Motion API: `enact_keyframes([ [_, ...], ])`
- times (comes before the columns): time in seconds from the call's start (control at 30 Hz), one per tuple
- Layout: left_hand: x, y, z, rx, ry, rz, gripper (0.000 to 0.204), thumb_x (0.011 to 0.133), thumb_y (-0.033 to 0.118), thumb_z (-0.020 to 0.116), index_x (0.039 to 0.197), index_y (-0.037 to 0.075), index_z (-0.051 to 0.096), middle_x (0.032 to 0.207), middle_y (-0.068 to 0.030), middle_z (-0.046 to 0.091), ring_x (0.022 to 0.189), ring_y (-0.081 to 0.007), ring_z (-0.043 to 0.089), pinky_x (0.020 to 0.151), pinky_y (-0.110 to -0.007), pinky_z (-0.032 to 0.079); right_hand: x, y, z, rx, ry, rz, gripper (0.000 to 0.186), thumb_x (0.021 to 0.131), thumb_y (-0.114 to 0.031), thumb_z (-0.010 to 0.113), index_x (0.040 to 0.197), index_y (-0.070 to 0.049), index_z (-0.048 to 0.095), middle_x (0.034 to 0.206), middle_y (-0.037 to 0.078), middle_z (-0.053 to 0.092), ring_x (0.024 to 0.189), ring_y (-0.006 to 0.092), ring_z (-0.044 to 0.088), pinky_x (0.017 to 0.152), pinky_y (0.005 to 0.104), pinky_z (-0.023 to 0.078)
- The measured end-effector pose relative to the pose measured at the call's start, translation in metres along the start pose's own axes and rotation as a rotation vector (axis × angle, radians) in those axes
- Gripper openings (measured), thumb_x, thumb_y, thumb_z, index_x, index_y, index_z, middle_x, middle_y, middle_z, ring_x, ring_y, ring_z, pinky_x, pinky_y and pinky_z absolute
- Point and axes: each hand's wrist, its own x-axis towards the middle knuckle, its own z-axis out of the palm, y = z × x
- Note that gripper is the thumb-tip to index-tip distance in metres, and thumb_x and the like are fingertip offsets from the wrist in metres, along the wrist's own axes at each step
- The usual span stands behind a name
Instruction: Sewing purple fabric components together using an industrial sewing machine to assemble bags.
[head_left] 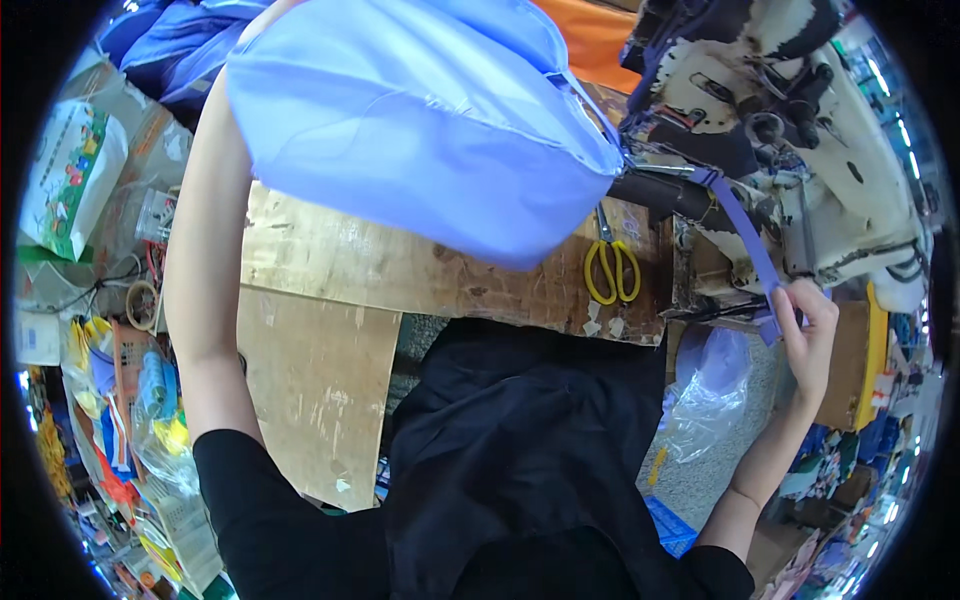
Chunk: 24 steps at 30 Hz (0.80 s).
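Note:
A large piece of light-blue fabric (400,140), looking like a bag body, spreads across the upper middle above the wooden table. My left arm reaches up along its left side. My left hand (268,16) is at the top edge of the picture, its fingers hidden by the fabric. One corner of the fabric meets the worn cream and dark sewing machine (840,190) at the right. From there a purple binding strip (742,225) runs down to my right hand (808,318), which pinches it between thumb and fingers.
Yellow-handled scissors (612,272) lie on the wooden table (420,262) near the machine. Dark blue fabric (175,50) and orange fabric (590,45) are at the far side. At the left stand a printed white bag (75,180) and a tape roll (142,305). Clear plastic (710,390) hangs below the table.

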Motion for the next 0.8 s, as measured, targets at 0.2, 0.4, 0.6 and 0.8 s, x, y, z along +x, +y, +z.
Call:
enact_keyframes([
  [0.2,-0.009,0.005,-0.014,-0.008,0.24,-0.105,0.028,0.094,0.031,0.063,0.102,0.004,0.068,0.085,-0.003,0.069,0.069,-0.0099,0.061,0.06,-0.022,0.047,-0.058,0.021,-0.033,0.07,-0.037,0.147,0.016,0.086,-0.003,0.063,0.071,0.001,0.058,0.066,0.003,0.052,0.06,0.0145,0.041,0.059,0.0261,0.034],
  [0.4,-0.054,-0.015,-0.013,-0.353,-0.214,-0.058,0.025,0.098,0.02,0.058,0.116,0.005,0.067,0.103,-0.0042,0.072,0.087,-0.0093,0.065,0.077,-0.02,0.051,-0.097,0.037,-0.05,0.067,-0.034,0.198,0.02,0.087,-0.005,0.061,0.069,0.001,0.056,0.067,0.002,0.048,0.062,0.0129,0.039,0.06,0.0262,0.032],
  [0.6,-0.061,-0.052,-0.007,0.399,0.176,0.154,0.037,0.095,0.017,0.061,0.127,0.001,0.055,0.107,-0.0099,0.068,0.088,-0.0182,0.065,0.077,-0.025,0.05,-0.078,0.045,-0.044,0.059,0.048,0.323,0.019,0.088,-0.005,0.061,0.072,0.002,0.055,0.067,0.003,0.049,0.061,0.0129,0.039,0.059,0.0256,0.032],
  [0.8,0.013,-0.076,0.052,1.021,-0.112,0.973,0.061,0.088,0.014,0.065,0.145,0.009,0.045,0.14,-0.0169,0.049,0.127,-0.0337,0.049,0.107,-0.042,0.038,-0.074,0.035,-0.044,0.033,0.071,0.33,0.018,0.089,-0.004,0.06,0.074,0.003,0.056,0.068,0.003,0.05,0.061,0.0126,0.041,0.06,0.0252,0.034],
])
